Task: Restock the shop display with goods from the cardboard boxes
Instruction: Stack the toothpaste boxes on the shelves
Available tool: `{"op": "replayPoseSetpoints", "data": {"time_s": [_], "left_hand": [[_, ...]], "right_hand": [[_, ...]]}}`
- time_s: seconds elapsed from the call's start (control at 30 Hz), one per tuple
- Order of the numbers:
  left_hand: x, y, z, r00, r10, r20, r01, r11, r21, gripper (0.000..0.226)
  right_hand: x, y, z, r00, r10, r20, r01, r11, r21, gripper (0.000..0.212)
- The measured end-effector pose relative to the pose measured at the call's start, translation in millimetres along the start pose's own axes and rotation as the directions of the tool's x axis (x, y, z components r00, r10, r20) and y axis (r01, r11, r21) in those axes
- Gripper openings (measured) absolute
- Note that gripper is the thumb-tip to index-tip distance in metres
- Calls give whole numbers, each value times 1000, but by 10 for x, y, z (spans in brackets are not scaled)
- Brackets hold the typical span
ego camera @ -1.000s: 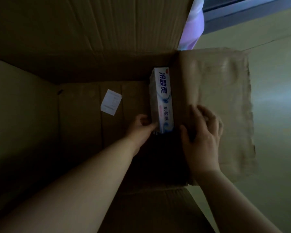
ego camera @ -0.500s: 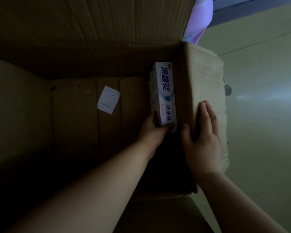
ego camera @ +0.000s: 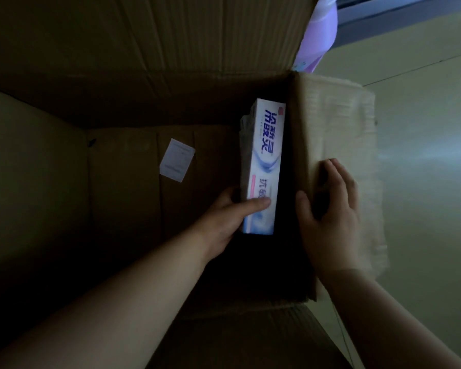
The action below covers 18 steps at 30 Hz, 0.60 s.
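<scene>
I look down into a big open cardboard box (ego camera: 117, 209), dark inside. A white toothpaste carton (ego camera: 265, 155) with blue lettering lies along the box's right wall. My left hand (ego camera: 224, 219) reaches into the box and grips the carton's near end, thumb across its top face. More cartons seem stacked under it, blurred. My right hand (ego camera: 328, 209) holds the right flap (ego camera: 338, 123) of the box, thumb inside the wall and fingers flat on the flap outside.
A small white paper slip (ego camera: 176, 160) lies on the box floor left of the carton. The far flap (ego camera: 171, 35) stands up. A purple-white package (ego camera: 320, 33) shows beyond the box's far right corner. Pale floor (ego camera: 423, 182) lies to the right.
My left hand has closed its grip on the carton's near end and the carton has come up and nearer. The right flap has swung outward under my right hand.
</scene>
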State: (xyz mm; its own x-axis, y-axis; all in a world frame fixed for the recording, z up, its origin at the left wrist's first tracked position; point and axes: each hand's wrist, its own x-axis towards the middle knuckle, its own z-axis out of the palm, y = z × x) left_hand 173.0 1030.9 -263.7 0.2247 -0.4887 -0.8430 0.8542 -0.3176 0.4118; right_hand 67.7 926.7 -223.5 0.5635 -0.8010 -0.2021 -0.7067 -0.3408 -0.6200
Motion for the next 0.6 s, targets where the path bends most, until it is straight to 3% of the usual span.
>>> {"op": "replayPoseSetpoints", "data": {"time_s": [0.1, 0.2, 0.3, 0.37, 0.47, 0.6], "left_hand": [[-402, 134, -83, 997, 39, 63, -42, 998, 44, 61], [-689, 270, -25, 983, 78, 166, -91, 993, 73, 71], [-778, 331, 142, 970, 90, 228, -118, 986, 116, 68], [-729, 346, 208, 968, 54, 245, -94, 984, 152, 77], [-517, 373, 170, 993, -9, 122, -18, 976, 215, 80], [-87, 308, -33, 975, -134, -180, 184, 935, 303, 37]], "right_hand": [[10, -217, -133, 999, -47, 24, 45, 998, 54, 61], [30, -426, -270, 944, 109, 311, -192, 949, 249, 85], [106, -488, -417, 834, 154, 530, -461, 723, 515, 83], [171, -501, -519, 828, 84, 554, -479, 620, 621, 71], [227, -480, -603, 844, 144, 516, -505, 535, 677, 32], [286, -323, -562, 781, 278, 559, -620, 456, 639, 42]]}}
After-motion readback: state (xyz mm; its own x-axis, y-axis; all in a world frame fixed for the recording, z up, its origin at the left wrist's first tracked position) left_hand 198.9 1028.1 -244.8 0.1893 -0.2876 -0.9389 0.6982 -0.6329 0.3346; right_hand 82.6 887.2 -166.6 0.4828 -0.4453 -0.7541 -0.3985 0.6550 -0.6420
